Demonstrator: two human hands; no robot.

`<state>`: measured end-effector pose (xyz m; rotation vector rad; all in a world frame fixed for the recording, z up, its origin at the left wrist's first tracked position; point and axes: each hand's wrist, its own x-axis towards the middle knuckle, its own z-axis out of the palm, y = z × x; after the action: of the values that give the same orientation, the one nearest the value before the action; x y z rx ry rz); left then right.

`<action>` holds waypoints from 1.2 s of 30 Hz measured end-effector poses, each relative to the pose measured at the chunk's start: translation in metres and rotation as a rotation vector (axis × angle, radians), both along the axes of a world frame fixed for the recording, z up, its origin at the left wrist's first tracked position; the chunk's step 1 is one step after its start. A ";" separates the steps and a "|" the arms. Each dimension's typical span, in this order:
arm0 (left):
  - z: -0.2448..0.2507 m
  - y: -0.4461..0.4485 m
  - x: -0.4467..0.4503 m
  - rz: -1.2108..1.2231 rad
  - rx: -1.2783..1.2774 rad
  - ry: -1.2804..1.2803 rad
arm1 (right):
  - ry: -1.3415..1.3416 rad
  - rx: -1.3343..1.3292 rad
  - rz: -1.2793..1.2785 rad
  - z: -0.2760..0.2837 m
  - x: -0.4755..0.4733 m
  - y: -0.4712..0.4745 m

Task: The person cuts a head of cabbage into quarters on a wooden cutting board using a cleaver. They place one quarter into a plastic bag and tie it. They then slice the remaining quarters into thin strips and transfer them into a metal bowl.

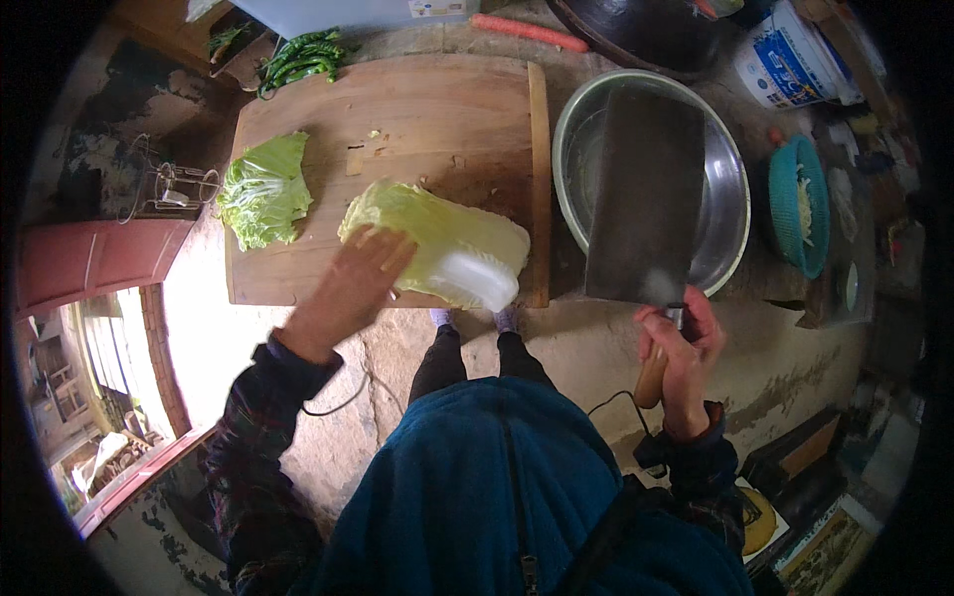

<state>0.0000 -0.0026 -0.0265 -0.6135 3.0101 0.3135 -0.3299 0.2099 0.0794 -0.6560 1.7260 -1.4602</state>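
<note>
My left hand [358, 279] is at the leafy left end of a napa cabbage piece [455, 235] and seems to rest on it, though motion blurs the fingers. The cabbage lies near the front edge of a wooden cutting board [417, 104], its white stem end to the right. In my right hand [684, 339] is the wooden handle of a cleaver [648, 194]. Its broad dark blade is raised over a metal basin [727, 223] and hides much of the basin's inside. A separate cut leafy cabbage piece [267, 190] lies at the board's left edge.
Green chili peppers [302, 59] lie behind the board, and a carrot [529, 33] lies further right. A teal plastic basket [782, 208] with pale shreds stands right of the basin. A white bucket [786, 63] is at the back right. A wire rack [179, 186] is at left.
</note>
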 end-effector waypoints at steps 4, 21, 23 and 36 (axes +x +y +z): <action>-0.011 0.058 -0.044 -0.117 0.100 0.147 | 0.001 0.023 0.021 0.000 -0.002 0.001; -0.040 0.052 -0.109 0.084 0.043 0.565 | -0.014 0.019 0.042 -0.005 -0.024 0.013; -0.050 0.056 -0.114 0.140 0.024 0.552 | -0.046 0.008 0.048 -0.005 -0.026 0.015; -0.053 0.065 -0.122 0.202 0.000 0.557 | -0.093 0.035 0.153 -0.011 -0.031 0.018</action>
<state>-0.1220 0.0627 -0.0796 -0.9769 3.4687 0.5822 -0.3614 0.2274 0.0683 -0.6750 1.5907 -1.3316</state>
